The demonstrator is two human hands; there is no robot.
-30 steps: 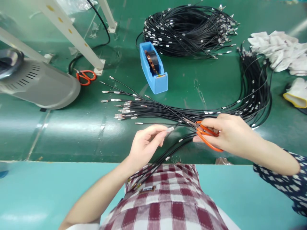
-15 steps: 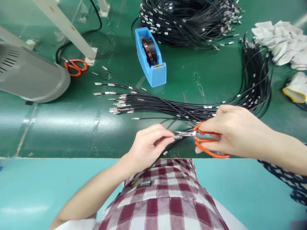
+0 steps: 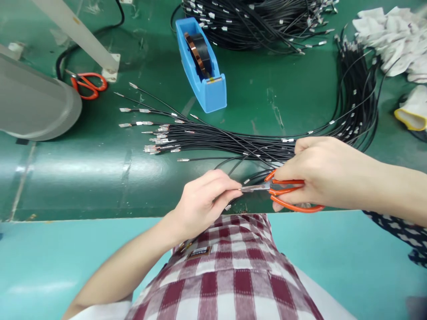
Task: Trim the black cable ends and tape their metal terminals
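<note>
My left hand (image 3: 208, 195) pinches thumb and forefinger together on what looks like the end of a thin cable; the fingers cover most of it. In my right hand (image 3: 310, 178) is a pair of small scissors with orange handles (image 3: 295, 206). The scissor blades (image 3: 254, 188) look closed, their tips right at my left fingertips. Just beyond my hands lies a bundle of black cables (image 3: 213, 141), with silvery terminals and white labels at their left ends.
Behind the bundle stands a blue tape dispenser (image 3: 215, 95). A large coil of black cables (image 3: 247, 22) lies at the back. Second orange scissors (image 3: 88, 85) rest beside a grey machine housing (image 3: 40, 98). White gloves (image 3: 393, 42) are at the right. The green table (image 3: 83, 178) ends before my checked apron.
The scissor blades have come together, and their tips are now at my left fingertips. The white-labelled end that stuck out there no longer shows. The view has shifted slightly.
</note>
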